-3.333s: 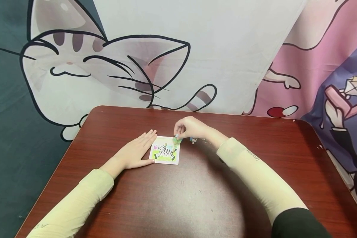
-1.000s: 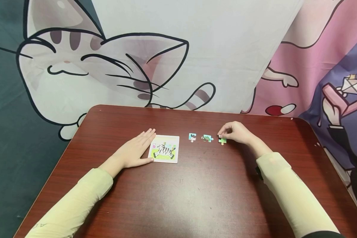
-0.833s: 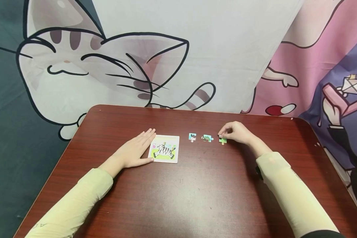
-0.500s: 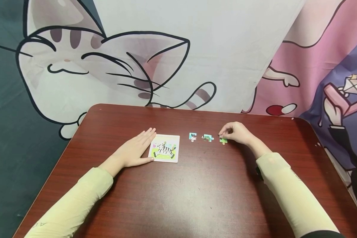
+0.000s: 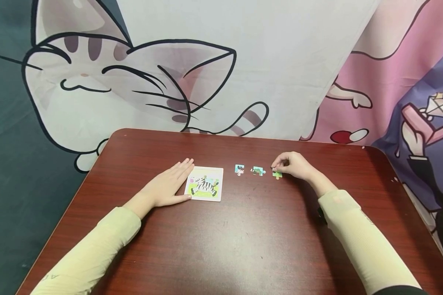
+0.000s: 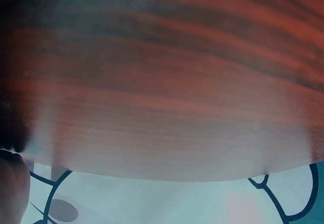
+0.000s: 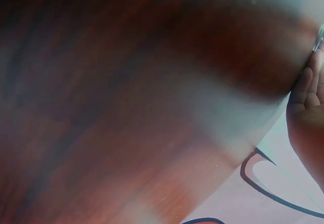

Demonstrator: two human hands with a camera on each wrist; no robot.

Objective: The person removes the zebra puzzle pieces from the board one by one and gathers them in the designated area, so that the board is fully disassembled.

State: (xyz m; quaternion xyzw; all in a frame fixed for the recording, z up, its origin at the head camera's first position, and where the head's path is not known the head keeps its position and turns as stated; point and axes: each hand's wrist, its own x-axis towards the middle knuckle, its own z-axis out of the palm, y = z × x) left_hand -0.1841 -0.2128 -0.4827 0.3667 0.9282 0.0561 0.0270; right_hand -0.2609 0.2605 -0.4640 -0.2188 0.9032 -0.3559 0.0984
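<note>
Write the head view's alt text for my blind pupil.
A person's right hand touches a green puzzle piece on a brown table, two more pieces to its left. The flat left hand touches a white-bordered zebra puzzle.

On the table (image 5: 221, 250), three pieces (image 5: 259, 171) line up right of the puzzle (image 5: 204, 185).
</note>
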